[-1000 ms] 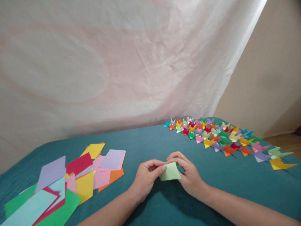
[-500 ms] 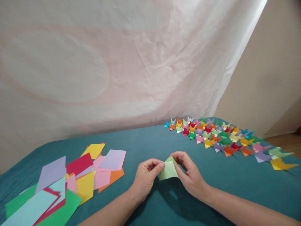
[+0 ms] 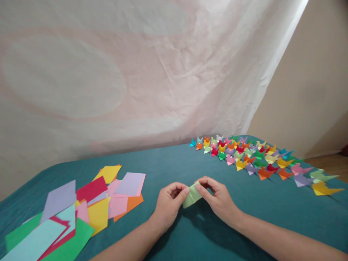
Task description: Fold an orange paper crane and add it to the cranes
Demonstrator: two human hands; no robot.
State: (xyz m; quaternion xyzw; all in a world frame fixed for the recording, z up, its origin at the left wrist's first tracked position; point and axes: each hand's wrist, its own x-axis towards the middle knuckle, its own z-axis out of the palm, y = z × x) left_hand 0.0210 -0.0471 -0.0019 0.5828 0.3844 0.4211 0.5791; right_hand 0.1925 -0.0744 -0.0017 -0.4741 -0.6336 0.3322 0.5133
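A small light green sheet of paper (image 3: 192, 196), folded over on itself, is held in the air above the table between both hands. My left hand (image 3: 170, 203) pinches its left edge between thumb and fingers. On the other side, my right hand (image 3: 219, 197) grips the upper right corner, thumb in front and fingers behind. The fingertips behind the paper are partly hidden. Both forearms reach in from the lower edge of the view.
Loose coloured paper sheets (image 3: 98, 217) lie overlapping on the left of the teal-covered table (image 3: 163, 165). Rows of small folded paper birds (image 3: 252, 157) stand at the right and far right. A pale cloth (image 3: 141, 79) hangs behind the table.
The raised right part of the green paper has been folded down, so it now looks narrower. My right thumb has moved up and left onto its upper corner. My left hand stays in place.
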